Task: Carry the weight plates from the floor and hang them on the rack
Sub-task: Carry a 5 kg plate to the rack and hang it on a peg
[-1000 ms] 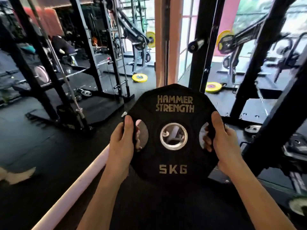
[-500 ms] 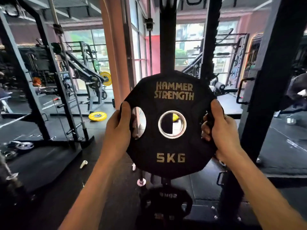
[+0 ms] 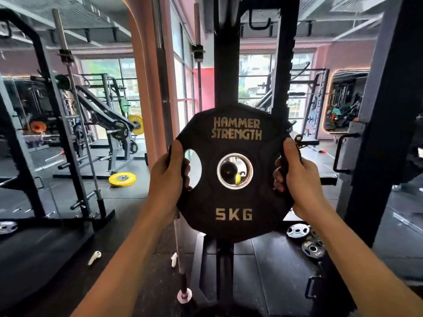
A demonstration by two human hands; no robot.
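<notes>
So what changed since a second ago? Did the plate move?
Yes. The plate came up from over the floor and now sits in front of the rack post, its centre hole lined up with a dark peg end behind it. The view lifted too. What stayed: the left hand and right hand keep gripping its side holes, and it faces you upright, not hung yet.
</notes>
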